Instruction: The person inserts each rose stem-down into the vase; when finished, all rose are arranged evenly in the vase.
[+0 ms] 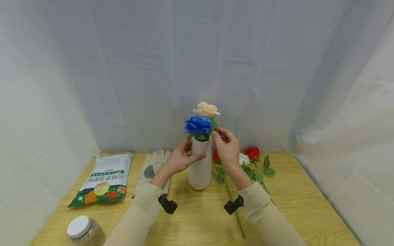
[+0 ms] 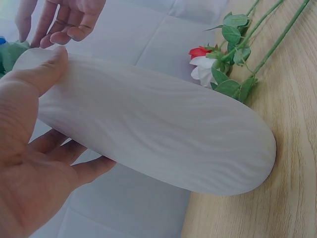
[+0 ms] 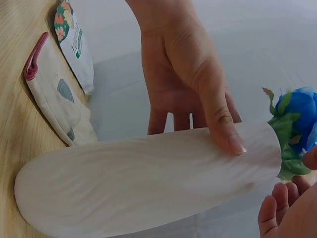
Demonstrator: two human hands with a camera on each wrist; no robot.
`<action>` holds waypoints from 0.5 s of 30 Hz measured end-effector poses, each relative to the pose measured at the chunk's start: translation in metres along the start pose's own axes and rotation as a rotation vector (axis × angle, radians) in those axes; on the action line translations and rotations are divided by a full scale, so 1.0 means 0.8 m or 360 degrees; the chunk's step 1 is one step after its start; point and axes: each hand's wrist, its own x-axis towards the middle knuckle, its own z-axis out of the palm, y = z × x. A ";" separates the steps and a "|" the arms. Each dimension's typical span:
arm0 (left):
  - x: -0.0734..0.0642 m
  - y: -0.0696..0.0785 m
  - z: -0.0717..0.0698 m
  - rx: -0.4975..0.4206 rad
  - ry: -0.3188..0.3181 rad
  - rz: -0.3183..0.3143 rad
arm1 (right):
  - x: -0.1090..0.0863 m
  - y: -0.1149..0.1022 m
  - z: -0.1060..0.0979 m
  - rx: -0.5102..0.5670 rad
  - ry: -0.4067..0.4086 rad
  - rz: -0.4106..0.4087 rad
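Observation:
A tall white vase [image 1: 200, 165] with a wavy surface stands upright on the table. A blue rose [image 1: 198, 125] and a peach rose [image 1: 206, 109] rise out of its mouth, their green leaves at the rim. My left hand [image 1: 180, 158] grips the upper part of the vase, thumb across the front and fingers behind. My right hand [image 1: 227, 147] is at the right of the rim, thumb and fingertips close to the leaves [image 1: 213, 123] under the peach rose. Its fingers are bent; I cannot tell whether they pinch a leaf or stem.
On the right lie red roses [image 1: 252, 152] and a white rose [image 1: 244, 159], one long stem [image 1: 236, 215] reaching toward the front. Work gloves [image 1: 155, 167], a fertilizer bag [image 1: 104, 179] and a white-lidded jar [image 1: 84, 230] are on the left. A pale sheet [image 1: 138, 75] hangs behind.

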 end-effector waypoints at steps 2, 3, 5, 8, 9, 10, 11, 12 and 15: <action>0.000 0.000 0.000 0.0001 0.0004 -0.0007 | 0.001 0.000 -0.001 0.0006 -0.0002 0.0001; 0.000 -0.001 0.001 0.0003 0.0006 -0.0007 | 0.001 0.000 -0.002 0.0008 0.0001 0.0004; 0.000 0.000 0.001 0.0006 0.0007 -0.0005 | 0.002 0.001 -0.004 0.0021 0.0002 0.0017; 0.000 0.000 0.001 0.0007 0.0010 0.0006 | 0.003 0.003 -0.010 0.0022 0.0011 0.0046; 0.000 -0.001 0.001 0.0011 0.0012 0.0007 | 0.003 0.004 -0.013 0.0022 0.0019 0.0061; 0.000 0.000 0.001 0.0013 0.0013 0.0005 | 0.004 0.004 -0.017 0.0028 0.0021 0.0071; 0.000 0.000 0.001 0.0014 0.0015 0.0003 | 0.006 0.005 -0.021 0.0032 0.0027 0.0077; 0.000 0.000 0.001 0.0012 0.0015 -0.0001 | 0.007 0.006 -0.025 0.0031 0.0037 0.0083; -0.001 0.001 0.000 0.0009 0.0013 -0.0011 | 0.012 0.008 -0.040 0.0054 0.0049 0.0095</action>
